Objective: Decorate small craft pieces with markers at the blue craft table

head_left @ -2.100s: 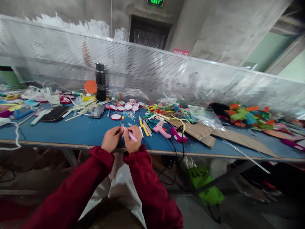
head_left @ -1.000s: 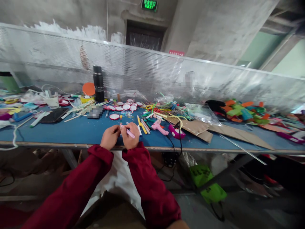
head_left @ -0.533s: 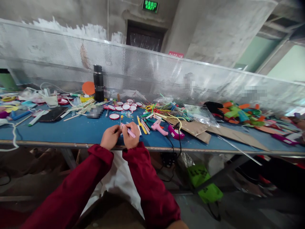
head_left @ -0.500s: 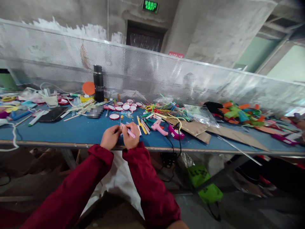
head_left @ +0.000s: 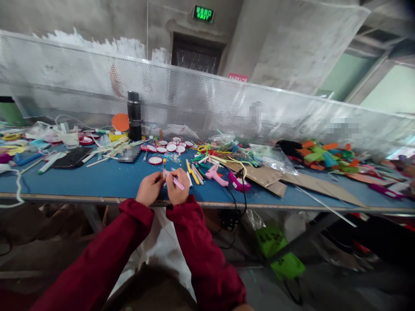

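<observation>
My right hand (head_left: pixel 178 186) is closed round a pale pink marker (head_left: pixel 178 183), its tip end pointing toward my left hand. My left hand (head_left: pixel 151 188) is pinched just beside it, near the table's front edge. From its fingertips rises a small narrow strip with a yellow top (head_left: pixel 164 163); what it is made of is too small to tell. Right of my hands lie yellow markers (head_left: pixel 194 176) and several other pens. White discs with red rims (head_left: pixel 155 160) lie beyond my hands, with tiny coloured bits scattered near them.
A pink glue gun (head_left: pixel 216 175) and a purple tool (head_left: pixel 239 180) with a black cord lie to the right, beside cardboard (head_left: pixel 259 172). A black bottle (head_left: pixel 134 115) stands at the back. A phone (head_left: pixel 71 158) and wooden sticks (head_left: pixel 108 151) lie left.
The pink marker has tilted slightly in my right hand. Both hands stay close together in nearly the same place, and the view has shifted a little.
</observation>
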Tool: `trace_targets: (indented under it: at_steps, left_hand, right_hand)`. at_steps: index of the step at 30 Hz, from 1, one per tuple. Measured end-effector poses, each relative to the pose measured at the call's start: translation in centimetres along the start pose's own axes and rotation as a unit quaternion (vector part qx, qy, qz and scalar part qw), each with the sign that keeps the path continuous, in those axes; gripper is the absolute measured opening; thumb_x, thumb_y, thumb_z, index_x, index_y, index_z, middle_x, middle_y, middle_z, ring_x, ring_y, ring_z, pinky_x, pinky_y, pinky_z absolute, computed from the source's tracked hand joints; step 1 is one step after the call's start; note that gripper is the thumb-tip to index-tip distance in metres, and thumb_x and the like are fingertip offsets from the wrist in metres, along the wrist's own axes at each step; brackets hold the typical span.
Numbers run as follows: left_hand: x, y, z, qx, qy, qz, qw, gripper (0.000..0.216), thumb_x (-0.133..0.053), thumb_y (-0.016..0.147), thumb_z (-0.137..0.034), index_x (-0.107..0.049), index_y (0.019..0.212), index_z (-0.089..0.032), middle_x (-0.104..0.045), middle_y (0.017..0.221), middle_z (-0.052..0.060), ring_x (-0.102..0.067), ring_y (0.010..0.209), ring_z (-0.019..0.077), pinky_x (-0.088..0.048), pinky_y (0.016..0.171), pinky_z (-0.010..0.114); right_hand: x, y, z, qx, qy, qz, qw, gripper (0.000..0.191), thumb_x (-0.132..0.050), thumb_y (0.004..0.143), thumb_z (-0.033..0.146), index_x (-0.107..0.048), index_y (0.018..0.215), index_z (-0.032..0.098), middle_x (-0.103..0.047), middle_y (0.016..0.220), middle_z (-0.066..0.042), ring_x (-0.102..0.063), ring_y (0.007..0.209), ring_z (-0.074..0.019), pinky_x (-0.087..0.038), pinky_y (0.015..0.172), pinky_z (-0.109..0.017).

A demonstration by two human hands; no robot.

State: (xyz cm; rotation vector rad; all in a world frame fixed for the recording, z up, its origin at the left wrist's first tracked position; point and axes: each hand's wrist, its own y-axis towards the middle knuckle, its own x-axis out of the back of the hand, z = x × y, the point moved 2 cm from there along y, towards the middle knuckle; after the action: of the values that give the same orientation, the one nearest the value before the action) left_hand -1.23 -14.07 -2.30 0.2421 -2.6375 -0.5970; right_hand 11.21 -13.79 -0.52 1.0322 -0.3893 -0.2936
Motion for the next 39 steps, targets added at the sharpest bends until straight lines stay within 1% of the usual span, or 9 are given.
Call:
trace_targets:
  at_steps: [5, 10, 14, 19, 22, 26, 31, 35, 39]
  left_hand:
    - [0.1, 0.0, -0.1, 0.000, 0.001, -0.001, 1.000, 0.031, -0.052, 0.082, -0.041, -0.048, 0.062, -0.018, -0.044, 0.056, -0.004, -0.039, 0.057, 0.0110, -0.029, 0.055, 0.023]
    - [0.1, 0.1, 0.0, 0.002, -0.009, -0.002, 1.000, 0.030, -0.051, 0.082, -0.040, -0.049, 0.062, -0.018, -0.044, 0.056, -0.004, -0.039, 0.056, 0.0110, -0.029, 0.054, 0.023]
    - [0.1, 0.1, -0.1, -0.003, -0.002, -0.004, 1.000, 0.031, -0.051, 0.082, -0.041, -0.050, 0.062, -0.018, -0.044, 0.056, -0.004, -0.039, 0.056, 0.0112, -0.029, 0.054, 0.023]
    - [0.2, 0.2, -0.2, 0.010, -0.013, 0.002, 1.000, 0.029, -0.052, 0.082, -0.041, -0.052, 0.063, -0.018, -0.046, 0.056, -0.004, -0.039, 0.056, 0.0111, -0.030, 0.054, 0.023]
    - [0.2, 0.2, -0.3, 0.012, -0.011, 0.004, 1.000, 0.029, -0.053, 0.080, -0.041, -0.053, 0.063, -0.018, -0.046, 0.055, -0.003, -0.040, 0.056, 0.0113, -0.030, 0.054, 0.023]
    - [0.4, 0.3, -0.4, 0.024, -0.027, 0.008, 0.999, 0.030, -0.052, 0.081, -0.042, -0.055, 0.064, -0.018, -0.048, 0.055, -0.003, -0.041, 0.054, 0.0113, -0.031, 0.053, 0.023]
    - [0.5, 0.5, -0.3, 0.051, -0.093, 0.038, 0.994, 0.028, -0.052, 0.081, -0.044, -0.061, 0.081, -0.017, -0.054, 0.062, -0.003, -0.046, 0.056, 0.0113, -0.035, 0.055, 0.023]
    - [0.6, 0.5, -0.3, 0.070, -0.084, 0.039, 0.993, 0.030, -0.057, 0.078, -0.044, -0.054, 0.065, -0.017, -0.052, 0.058, -0.003, -0.043, 0.053, 0.0098, -0.033, 0.053, 0.022]
    - [0.6, 0.4, -0.7, 0.058, -0.057, 0.042, 0.996, 0.032, -0.056, 0.078, -0.043, -0.051, 0.060, -0.017, -0.047, 0.054, -0.004, -0.039, 0.052, 0.0097, -0.030, 0.052, 0.023]
  right_hand:
    - [0.1, -0.1, -0.1, -0.013, -0.011, -0.023, 1.000, 0.022, -0.049, 0.090, 0.029, -0.049, 0.069, 0.021, -0.054, 0.068, -0.001, -0.051, 0.068, -0.0138, -0.039, 0.065, -0.027]
    - [0.0, -0.2, -0.2, -0.008, -0.011, 0.003, 1.000, 0.021, -0.050, 0.089, 0.029, -0.049, 0.070, 0.021, -0.055, 0.068, -0.001, -0.052, 0.069, -0.0144, -0.039, 0.066, -0.027]
    - [0.1, -0.2, -0.2, -0.023, -0.015, -0.022, 0.999, 0.021, -0.049, 0.089, 0.029, -0.048, 0.069, 0.021, -0.053, 0.068, -0.001, -0.051, 0.068, -0.0143, -0.039, 0.065, -0.027]
    - [0.0, -0.1, 0.1, -0.004, -0.013, 0.010, 1.000, 0.020, -0.050, 0.088, 0.029, -0.050, 0.070, 0.021, -0.056, 0.069, -0.001, -0.053, 0.070, -0.0149, -0.040, 0.067, -0.028]
    - [0.2, -0.1, 0.1, -0.023, -0.018, -0.022, 0.999, 0.022, -0.050, 0.088, 0.029, -0.049, 0.068, 0.021, -0.054, 0.067, -0.001, -0.051, 0.069, -0.0149, -0.040, 0.067, -0.028]
    - [0.3, -0.1, -0.3, -0.076, 0.032, -0.029, 0.996, 0.018, -0.052, 0.088, 0.033, -0.056, 0.076, 0.020, -0.058, 0.072, -0.001, -0.054, 0.071, -0.0145, -0.044, 0.069, -0.027]
    - [0.0, 0.2, -1.3, -0.158, 0.158, 0.000, 0.975, 0.022, -0.050, 0.089, 0.036, -0.064, 0.093, 0.020, -0.065, 0.085, -0.003, -0.060, 0.077, -0.0147, -0.048, 0.072, -0.027]
    - [-0.1, 0.4, -1.3, -0.174, 0.193, 0.001, 0.966, 0.022, -0.055, 0.086, 0.037, -0.066, 0.091, 0.019, -0.067, 0.088, -0.003, -0.061, 0.079, -0.0149, -0.050, 0.073, -0.028]
    - [0.0, 0.5, -0.9, -0.162, 0.185, 0.012, 0.969, 0.019, -0.058, 0.082, 0.034, -0.067, 0.091, 0.019, -0.068, 0.088, -0.003, -0.062, 0.079, -0.0152, -0.051, 0.074, -0.028]
